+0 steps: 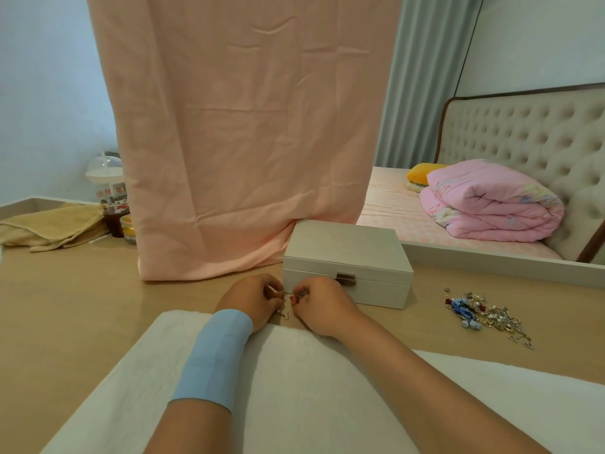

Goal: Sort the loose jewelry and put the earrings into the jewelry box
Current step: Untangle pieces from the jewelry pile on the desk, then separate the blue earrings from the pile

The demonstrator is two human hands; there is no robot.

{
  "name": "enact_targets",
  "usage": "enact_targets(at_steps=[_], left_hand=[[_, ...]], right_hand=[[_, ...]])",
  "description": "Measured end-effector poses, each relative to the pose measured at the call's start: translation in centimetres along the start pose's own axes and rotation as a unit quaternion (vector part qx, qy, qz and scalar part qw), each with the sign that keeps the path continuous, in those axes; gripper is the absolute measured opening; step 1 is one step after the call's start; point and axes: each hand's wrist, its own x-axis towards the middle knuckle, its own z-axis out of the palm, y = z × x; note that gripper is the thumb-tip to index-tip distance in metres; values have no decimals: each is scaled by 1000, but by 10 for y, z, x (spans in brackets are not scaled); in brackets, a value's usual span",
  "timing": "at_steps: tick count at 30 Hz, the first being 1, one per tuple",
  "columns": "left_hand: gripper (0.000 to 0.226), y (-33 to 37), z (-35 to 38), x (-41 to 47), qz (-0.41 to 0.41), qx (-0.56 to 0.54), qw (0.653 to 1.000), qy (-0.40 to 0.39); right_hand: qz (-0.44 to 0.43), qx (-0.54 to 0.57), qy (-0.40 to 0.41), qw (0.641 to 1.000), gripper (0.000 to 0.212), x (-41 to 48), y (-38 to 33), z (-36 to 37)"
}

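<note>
Pinched from opposite sides between the curled fingertips of left hand (253,298) and right hand (322,303): one small earring (293,299) with a red bead. Too small to tell whether a single piece or two hooked together. Thin wire laid roughly left to right across the gap between the hands, with a hook hanging below it, just past the far edge of the white pad (294,388). Both forearms resting on that pad. Directly beyond the fingertips and slightly to the right: box (347,253) on the table (65,306), long axis left to right, lid down, latch (346,279) facing the hands. Contents hidden; nothing can go in until the lid is raised. Right hand just beside the latch, left hand farther off, near the box's left front corner. Well apart to the right, on the bare table and level with the box front: pile (484,314) of loose jewelry, blue, gold and silver pieces tangled together, not yet sorted. Reachable by the right hand only. Judged step: freeing or checking the earring before storage. Probable requirement for the next move: pass the earring to the left fingertips alone, then release the latch and lift the lid with the right. Risk: dropping so small a piece while changing grip.
</note>
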Motion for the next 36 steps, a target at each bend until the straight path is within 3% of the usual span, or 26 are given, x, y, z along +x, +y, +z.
enact_targets(at_steps=[9, 14, 21, 26, 32, 36], left_hand=[[17, -5, -2, 0, -1, -2, 1000, 22], [23, 0, -5, -5, -8, 1, 999, 31], [14, 50, 10, -26, 80, -26, 993, 80], [11, 122, 48, -32, 165, -51, 985, 21], [12, 201, 109, -23, 185, -40, 980, -66], [25, 228, 147, -13, 187, -14, 980, -59]], right_hand=[[16, 78, 3, 997, 21, 0, -19, 10], [-14, 101, -17, 995, 43, -8, -13, -2], [-44, 131, -23, 990, 29, -33, 36, -66], [-26, 83, -2, 996, 17, -51, 100, -125], [50, -5, 73, 996, 18, -65, 183, -177], [77, -31, 78, 994, 20, -65, 220, -181]])
